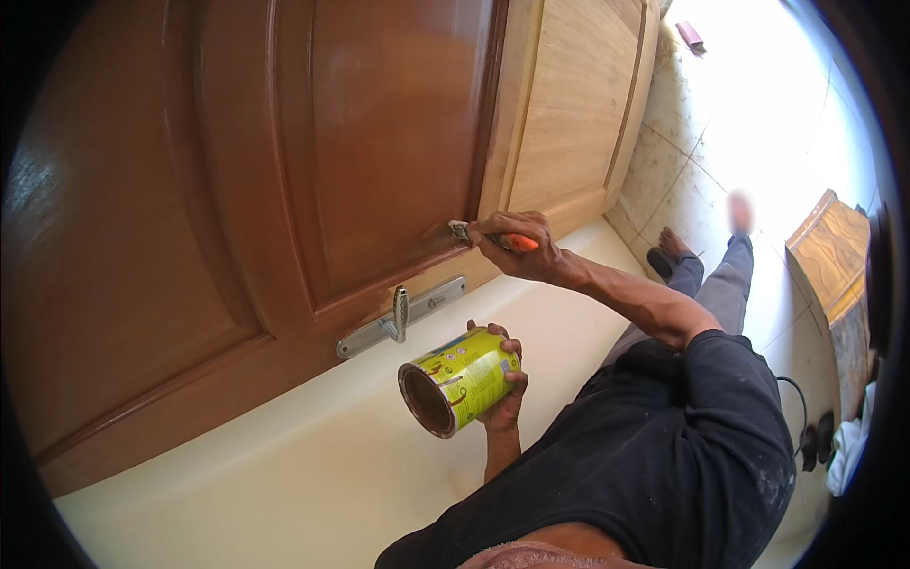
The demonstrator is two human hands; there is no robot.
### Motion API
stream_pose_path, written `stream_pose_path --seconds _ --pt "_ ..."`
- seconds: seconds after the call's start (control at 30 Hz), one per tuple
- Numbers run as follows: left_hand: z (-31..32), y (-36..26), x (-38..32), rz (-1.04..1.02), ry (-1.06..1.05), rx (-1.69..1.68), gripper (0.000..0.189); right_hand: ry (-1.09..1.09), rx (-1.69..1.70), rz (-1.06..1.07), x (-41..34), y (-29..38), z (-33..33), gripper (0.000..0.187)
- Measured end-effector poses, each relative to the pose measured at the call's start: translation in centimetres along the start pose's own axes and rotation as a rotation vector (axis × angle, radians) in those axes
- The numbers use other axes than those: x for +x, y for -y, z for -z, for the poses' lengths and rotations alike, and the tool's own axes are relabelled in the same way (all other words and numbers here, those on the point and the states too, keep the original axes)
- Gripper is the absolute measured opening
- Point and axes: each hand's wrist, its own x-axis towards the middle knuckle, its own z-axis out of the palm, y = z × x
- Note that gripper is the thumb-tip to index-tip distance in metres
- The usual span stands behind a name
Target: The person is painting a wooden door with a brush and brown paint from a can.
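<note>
My right hand point(522, 245) grips a paintbrush point(459, 230) with an orange handle end. Its pale, stained bristles are at the edge of a reddish-brown coated panel point(398, 142) in a wooden door point(238, 142). My left hand point(508, 387) holds a yellow-green tin can point(466, 373) tilted, its open end facing the camera. Brown coating lines the rim and inside, and drips mark the can's side. Above the can, a metal lever handle point(402, 313) stands on a silver plate point(355, 340) along the door's edge.
A bare, pale wooden panel point(576, 99) adjoins the coated one. Beside the door runs a cream wall point(249, 441). On the tiled floor point(672, 153) lies a small pink item point(689, 37). A wooden piece point(832, 256), a white cloth point(849, 448) and dark footwear point(817, 437) are at right.
</note>
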Motion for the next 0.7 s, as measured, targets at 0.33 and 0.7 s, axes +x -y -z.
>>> stream_pose_path --seconds 0.33,0.7 --pt "-0.4 0.2 0.2 0.021 0.003 0.011 0.055 -0.004 0.009 -0.118 -0.7 0.8 1.9 0.011" --pt "-0.7 0.6 0.2 0.012 -0.010 0.022 0.054 -0.277 0.083 -0.337 5.9 -1.3 3.8 0.007"
